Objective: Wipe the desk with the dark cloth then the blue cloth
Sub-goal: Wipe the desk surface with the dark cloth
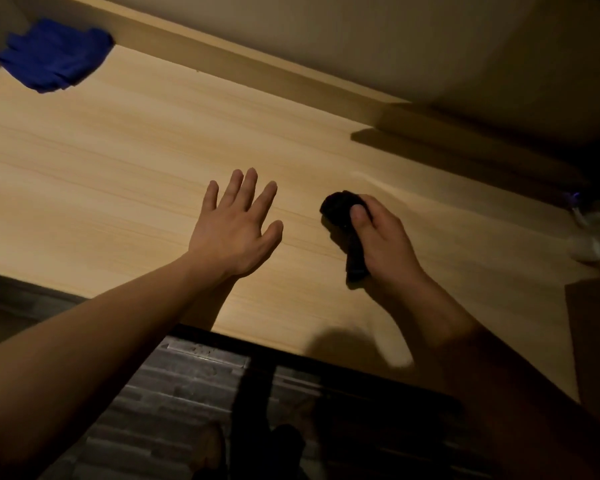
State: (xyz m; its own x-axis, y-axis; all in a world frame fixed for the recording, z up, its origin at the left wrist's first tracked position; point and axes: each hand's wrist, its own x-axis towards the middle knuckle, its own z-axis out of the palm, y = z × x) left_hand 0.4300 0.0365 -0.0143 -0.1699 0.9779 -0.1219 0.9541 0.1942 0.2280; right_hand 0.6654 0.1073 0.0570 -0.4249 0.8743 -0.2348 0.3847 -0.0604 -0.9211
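Head view, looking down on a wooden surface point(118, 150) in dim warm light.

**Hands.** The left hand point(234, 225), at centre frame, is spread with straight, parted fingers, palm down over the wood and holding nothing. Whether it rests on the wood cannot be told. The right hand point(383, 242), right of centre, is curled round the dark cloth point(342, 209), with the thumb pressed on top of the wad.

**Task's things.** The dark cloth is bunched into a rough roll. Its long axis runs nearly up and down the frame, leaning slightly left at the top. The thick rounded end points to the upper left, beyond the thumb, and a narrower tail sticks out under the palm toward the lower edge. A shadow lies just beside the wad, so contact with the wood cannot be confirmed. The blue cloth point(54, 55) lies crumpled and blurred at the upper left, by the raised back ledge and well apart from both hands.

**Progress.** Judged from this layout, the first stage, wiping with the dark cloth, is in hand. The blue-cloth stage is not yet begun. A faint pale streak point(371, 178) above the right hand may be a wipe mark, but how much has been covered cannot be told.

A pale blurred object point(593, 233) sits at the right edge.
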